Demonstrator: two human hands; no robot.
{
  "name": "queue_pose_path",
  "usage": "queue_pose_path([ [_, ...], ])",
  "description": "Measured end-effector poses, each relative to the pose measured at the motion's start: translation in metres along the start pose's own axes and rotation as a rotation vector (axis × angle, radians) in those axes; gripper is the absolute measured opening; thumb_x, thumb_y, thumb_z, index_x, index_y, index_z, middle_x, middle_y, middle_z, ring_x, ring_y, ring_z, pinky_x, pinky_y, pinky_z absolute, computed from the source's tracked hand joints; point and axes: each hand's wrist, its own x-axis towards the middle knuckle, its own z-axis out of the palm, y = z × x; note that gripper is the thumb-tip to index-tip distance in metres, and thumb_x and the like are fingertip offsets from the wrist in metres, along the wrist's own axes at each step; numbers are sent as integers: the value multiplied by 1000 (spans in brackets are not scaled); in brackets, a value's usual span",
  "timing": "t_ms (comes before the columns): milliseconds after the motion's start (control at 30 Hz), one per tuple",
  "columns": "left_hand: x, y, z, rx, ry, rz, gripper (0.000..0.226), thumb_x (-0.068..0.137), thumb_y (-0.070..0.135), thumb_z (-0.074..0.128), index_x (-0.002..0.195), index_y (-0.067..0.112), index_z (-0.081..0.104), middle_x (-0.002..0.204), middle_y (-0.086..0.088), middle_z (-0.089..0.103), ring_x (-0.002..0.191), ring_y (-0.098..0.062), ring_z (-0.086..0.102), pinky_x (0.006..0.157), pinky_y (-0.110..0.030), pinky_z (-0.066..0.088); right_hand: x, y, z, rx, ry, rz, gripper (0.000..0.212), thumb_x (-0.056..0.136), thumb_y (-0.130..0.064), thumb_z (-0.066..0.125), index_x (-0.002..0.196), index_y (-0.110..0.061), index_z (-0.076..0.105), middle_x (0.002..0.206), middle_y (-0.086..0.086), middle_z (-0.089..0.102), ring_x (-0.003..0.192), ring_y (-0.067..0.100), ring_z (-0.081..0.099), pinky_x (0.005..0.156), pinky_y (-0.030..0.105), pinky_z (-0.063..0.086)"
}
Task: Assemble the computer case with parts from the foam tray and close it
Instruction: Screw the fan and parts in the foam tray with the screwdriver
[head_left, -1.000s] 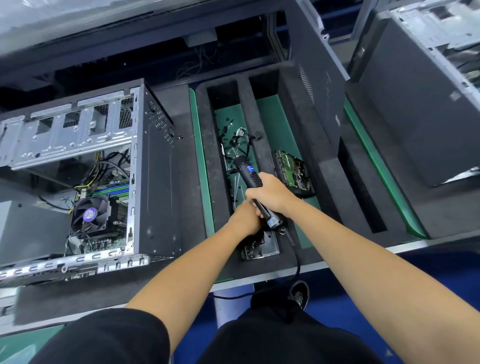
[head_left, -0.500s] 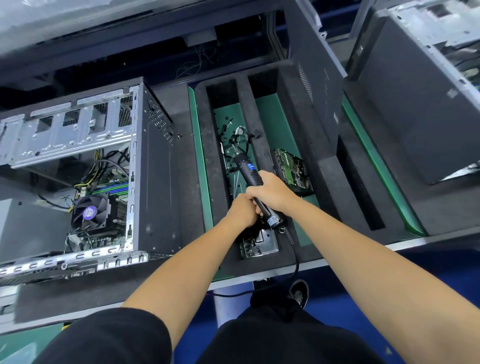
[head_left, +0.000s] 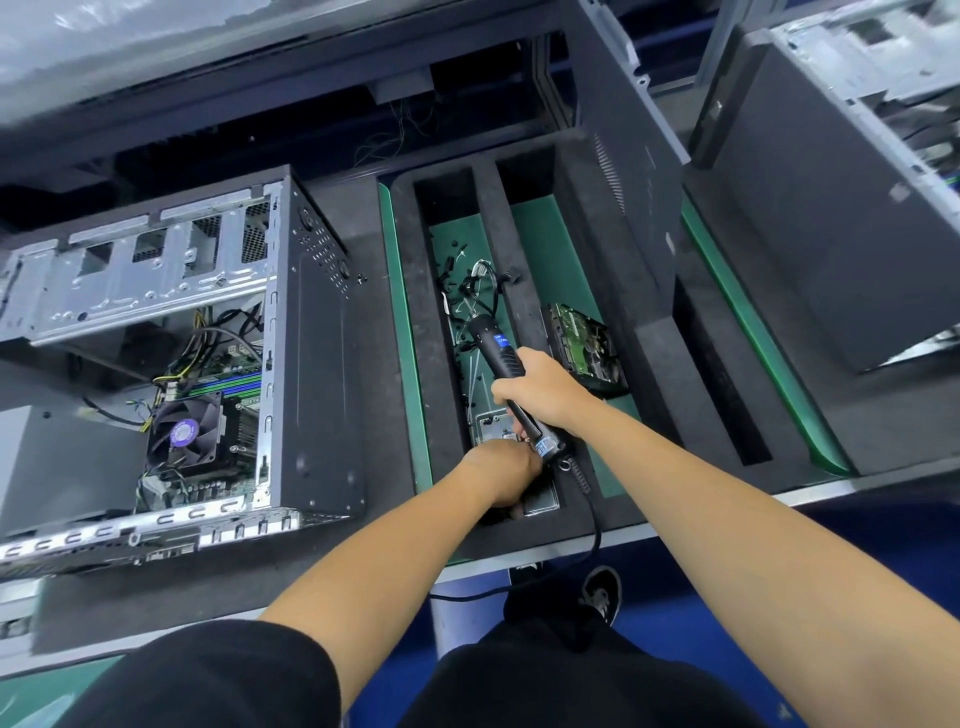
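The open computer case (head_left: 306, 364) lies at the left, its fan (head_left: 182, 434) and wiring exposed. The black foam tray (head_left: 524, 291) sits in the middle. My right hand (head_left: 540, 392) grips a black electric screwdriver (head_left: 493, 351), tip pointing away over the tray's left slot. My left hand (head_left: 504, 475) reaches into the near end of that slot, fingers curled round a silver metal part (head_left: 491, 421) that it mostly hides. A hard drive (head_left: 584, 343) lies in the neighbouring slot.
A dark side panel (head_left: 623, 156) stands upright along the tray's right wall. Another case (head_left: 831, 208) stands at the far right. Loose cables and small black bits (head_left: 478, 280) lie in the left slot. The screwdriver's cord (head_left: 592, 514) hangs over the bench edge.
My left hand has slid from beside the right hand toward me, down onto the silver part at the slot's near end. The right hand and screwdriver have hardly moved.
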Motion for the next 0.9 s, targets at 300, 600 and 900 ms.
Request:
queue_pose_path([
  [300,-6,5,6,133,71,132,22,92,-1,44,109,-6,56,110,-21,60,102,-36,59,76,-43,48,-2,-3,1,-5,4,7,22,80,-8,63,87,-11,42,80,13,54,59,30,56,63,43,53],
  [600,-3,5,6,29,99,103,32,92,24,53,107,-4,59,107,-21,60,97,-35,59,72,-36,44,-2,-2,1,15,-6,12,22,78,-7,62,87,-11,42,79,14,52,51,27,56,50,32,51],
  [900,0,3,8,-49,82,-1,36,91,27,52,111,-1,59,115,-20,58,104,-36,57,84,-40,48,-1,-1,1,30,1,29,22,78,-9,62,92,-10,45,80,15,55,52,28,58,54,37,53],
])
